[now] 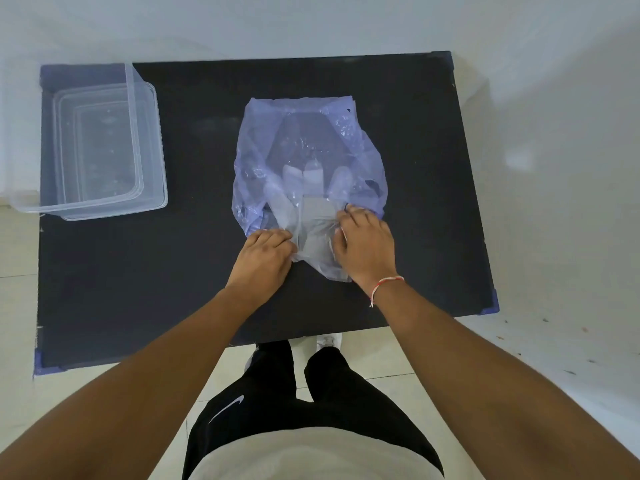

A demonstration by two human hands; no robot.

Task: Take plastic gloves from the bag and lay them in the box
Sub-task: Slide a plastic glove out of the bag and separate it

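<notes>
A thin blue plastic bag (341, 143) lies flat in the middle of the black table (415, 237). Clear plastic gloves (313, 216) show through it, their fingers pointing away from me and their cuffs sticking out of the near opening. My left hand (265, 259) pinches the bag's near left edge together with the glove plastic. My right hand (363, 242) grips the near right edge and the glove cuff. A clear plastic box (152, 143) stands at the table's far left, with nothing visible in it.
The box's near left corner juts out past the table's left edge. The table stands on a pale tiled floor against a white wall. My legs and a shoe are visible below the near edge.
</notes>
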